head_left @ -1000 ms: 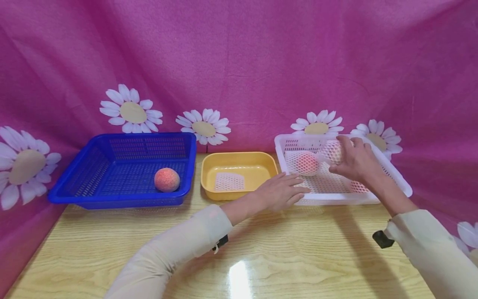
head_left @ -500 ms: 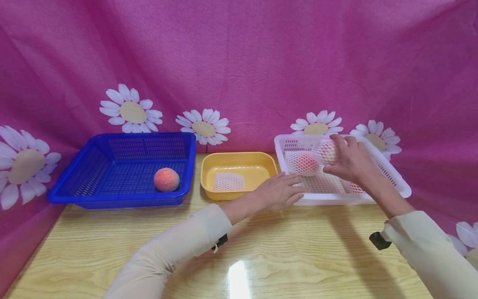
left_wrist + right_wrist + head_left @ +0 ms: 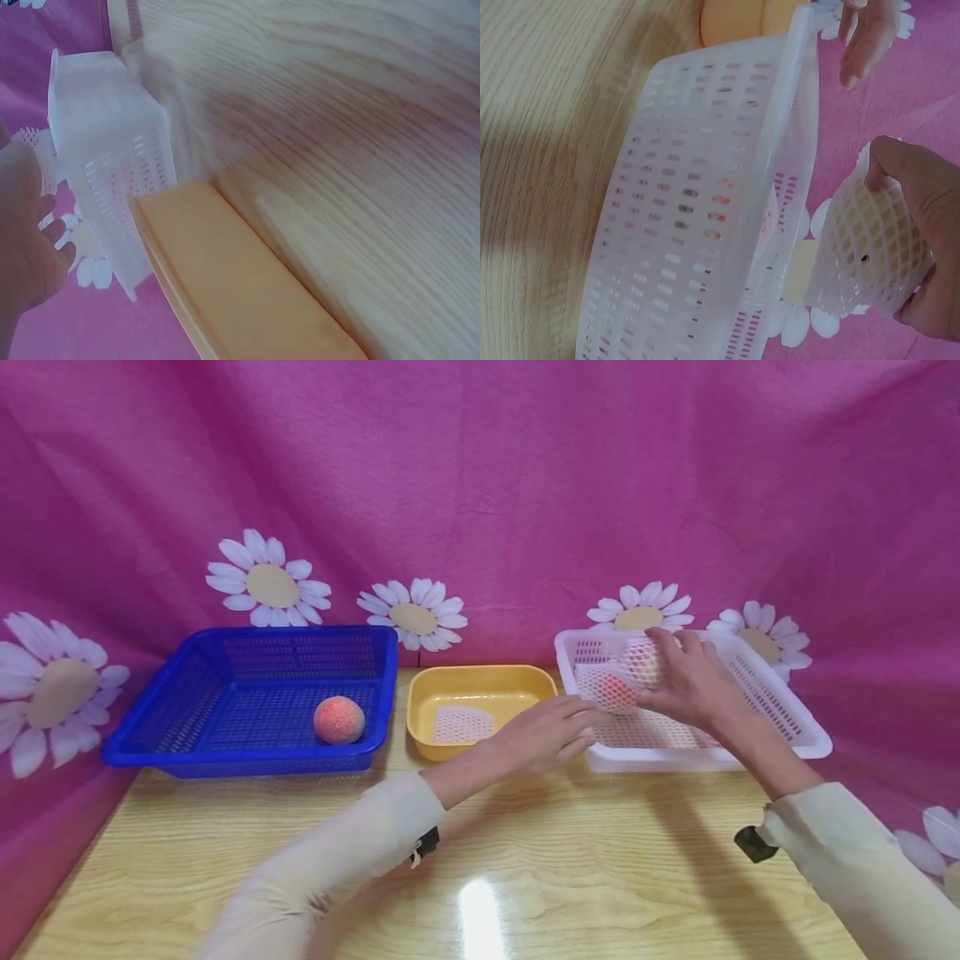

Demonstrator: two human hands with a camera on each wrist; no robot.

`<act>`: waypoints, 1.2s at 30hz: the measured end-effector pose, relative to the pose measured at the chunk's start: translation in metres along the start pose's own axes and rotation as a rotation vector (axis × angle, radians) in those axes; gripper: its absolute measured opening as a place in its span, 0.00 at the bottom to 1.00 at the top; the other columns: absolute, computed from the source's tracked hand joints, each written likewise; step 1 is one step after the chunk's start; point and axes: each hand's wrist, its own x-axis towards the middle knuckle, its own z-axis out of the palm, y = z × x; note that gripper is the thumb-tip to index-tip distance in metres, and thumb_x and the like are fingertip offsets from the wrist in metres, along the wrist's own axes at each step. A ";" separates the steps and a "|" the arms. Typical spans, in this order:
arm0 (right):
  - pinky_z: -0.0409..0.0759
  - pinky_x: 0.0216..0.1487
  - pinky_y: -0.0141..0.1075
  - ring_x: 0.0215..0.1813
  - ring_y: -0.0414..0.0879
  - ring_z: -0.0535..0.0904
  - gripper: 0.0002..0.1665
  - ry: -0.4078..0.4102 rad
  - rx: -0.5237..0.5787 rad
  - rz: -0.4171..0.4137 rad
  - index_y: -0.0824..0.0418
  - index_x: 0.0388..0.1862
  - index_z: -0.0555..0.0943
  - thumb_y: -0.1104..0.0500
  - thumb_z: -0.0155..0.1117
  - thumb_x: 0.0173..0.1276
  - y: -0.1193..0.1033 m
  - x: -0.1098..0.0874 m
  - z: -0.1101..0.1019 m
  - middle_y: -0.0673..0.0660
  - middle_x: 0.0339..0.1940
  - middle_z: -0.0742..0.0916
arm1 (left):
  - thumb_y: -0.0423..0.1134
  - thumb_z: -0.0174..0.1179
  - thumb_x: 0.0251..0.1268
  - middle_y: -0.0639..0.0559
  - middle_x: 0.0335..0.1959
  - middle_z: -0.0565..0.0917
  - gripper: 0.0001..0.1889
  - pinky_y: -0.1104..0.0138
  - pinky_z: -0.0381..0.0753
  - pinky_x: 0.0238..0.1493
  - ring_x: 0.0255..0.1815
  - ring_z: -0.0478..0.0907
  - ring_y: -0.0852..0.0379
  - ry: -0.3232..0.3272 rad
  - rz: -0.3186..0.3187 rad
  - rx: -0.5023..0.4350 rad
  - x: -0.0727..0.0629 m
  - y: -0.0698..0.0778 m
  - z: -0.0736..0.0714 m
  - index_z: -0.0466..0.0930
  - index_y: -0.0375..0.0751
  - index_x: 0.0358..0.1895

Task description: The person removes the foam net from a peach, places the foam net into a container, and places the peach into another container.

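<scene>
My right hand (image 3: 693,681) grips a pale peach in a white foam net (image 3: 874,240), held above the white basket (image 3: 813,747). In the right wrist view, thumb and fingers press on either side of the net. My left hand (image 3: 551,731) has its fingers loosely extended by the basket's left rim and holds nothing. Below the held fruit, a pink peach in a foam net (image 3: 617,693) lies in the basket. Another netted fruit there is mostly hidden by the right hand and wrist.
A yellow tray (image 3: 420,739) in the middle contains a flat foam net (image 3: 463,724). On the left stands a blue basket (image 3: 247,764) with one bare peach (image 3: 339,720) inside. All stand on a wooden table (image 3: 570,868) against a pink flowered cloth (image 3: 495,510).
My right hand has moved left with the netted peach, which now overlaps the pink one in view. My left hand has drawn slightly left and up from the white basket's rim.
</scene>
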 end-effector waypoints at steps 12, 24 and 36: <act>0.73 0.48 0.69 0.55 0.76 0.69 0.55 0.043 -0.006 -0.068 0.59 0.72 0.61 0.52 0.79 0.47 -0.019 0.002 0.007 0.77 0.61 0.70 | 0.49 0.51 0.78 0.44 0.74 0.66 0.25 0.62 0.57 0.74 0.74 0.62 0.50 0.043 -0.079 -0.015 -0.025 -0.012 -0.008 0.67 0.51 0.74; 0.74 0.49 0.66 0.54 0.73 0.71 0.54 0.070 -0.008 -0.156 0.58 0.71 0.63 0.52 0.79 0.47 -0.039 0.006 0.014 0.74 0.59 0.72 | 0.45 0.52 0.78 0.42 0.71 0.68 0.23 0.61 0.57 0.74 0.73 0.63 0.48 0.121 -0.055 -0.018 -0.052 -0.025 -0.010 0.69 0.47 0.72; 0.74 0.50 0.66 0.57 0.72 0.71 0.54 0.052 0.019 -0.192 0.57 0.73 0.64 0.53 0.75 0.45 -0.057 0.006 0.025 0.74 0.62 0.72 | 0.45 0.55 0.77 0.41 0.69 0.71 0.23 0.58 0.63 0.71 0.70 0.66 0.47 0.159 -0.082 -0.016 -0.074 -0.033 -0.015 0.71 0.44 0.70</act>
